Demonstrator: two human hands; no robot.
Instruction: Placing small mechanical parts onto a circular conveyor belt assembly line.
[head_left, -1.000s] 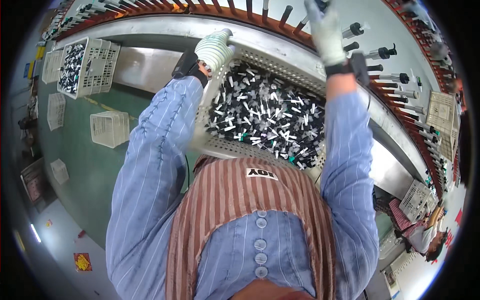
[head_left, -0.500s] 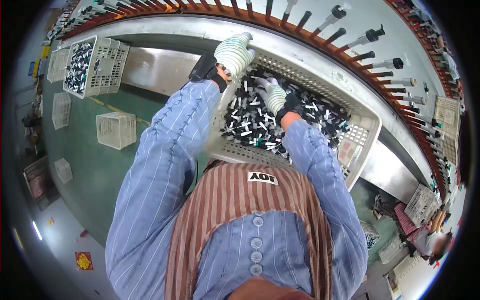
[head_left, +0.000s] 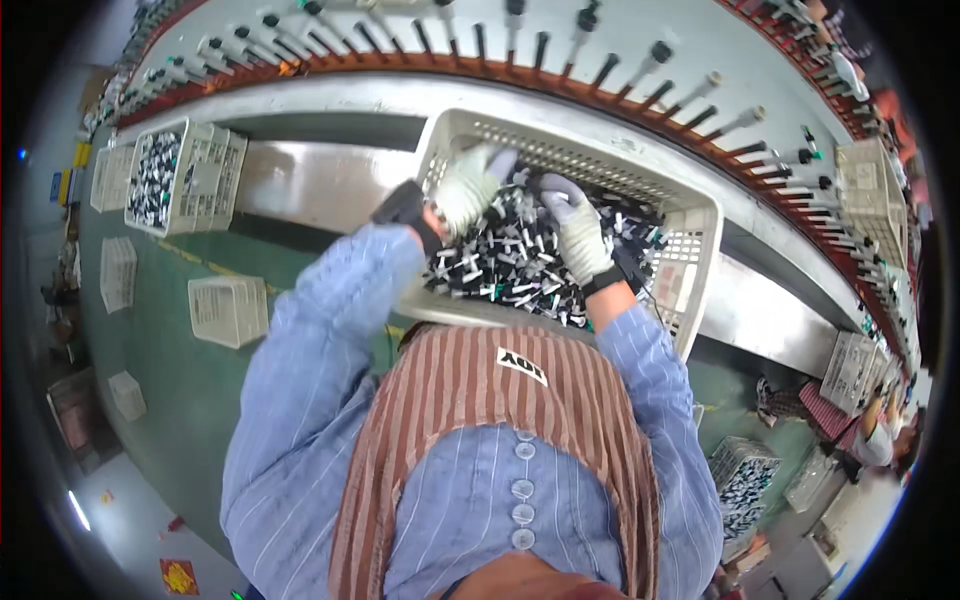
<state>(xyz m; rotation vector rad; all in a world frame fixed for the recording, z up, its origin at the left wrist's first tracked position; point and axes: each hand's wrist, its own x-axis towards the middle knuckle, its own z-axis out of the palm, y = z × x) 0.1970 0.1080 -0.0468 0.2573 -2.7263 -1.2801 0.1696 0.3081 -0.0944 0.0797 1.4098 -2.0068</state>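
Observation:
A large off-white plastic crate (head_left: 706, 262) lies in front of me, holding a heap of small black plastic pieces (head_left: 510, 262) with white, T-shaped or stem-like ends; a few show green. Inside its left end, my gloved left hand (head_left: 468, 190) hovers over the heap, smeared by motion, so its fingers cannot be read. My gloved right hand (head_left: 580, 232) is over the heap's middle, its grey-tipped fingers bent together and pointing away from me. Whatever lies between those fingers is too small to make out. Both gloves are whitish with grey fingertips.
Beyond the crate, a curved orange-red rail (head_left: 470, 66) carries many upright pegs, several topped with pump-like parts. A filled crate (head_left: 215, 180) stands at the left, and an off-white crate (head_left: 228, 310) sits on the green floor. Another person (head_left: 875, 435) works at far right.
My left hand has come off the crate's far left rim and moved inward over the pieces. My right hand has shifted slightly right. The crate appears further left in view.

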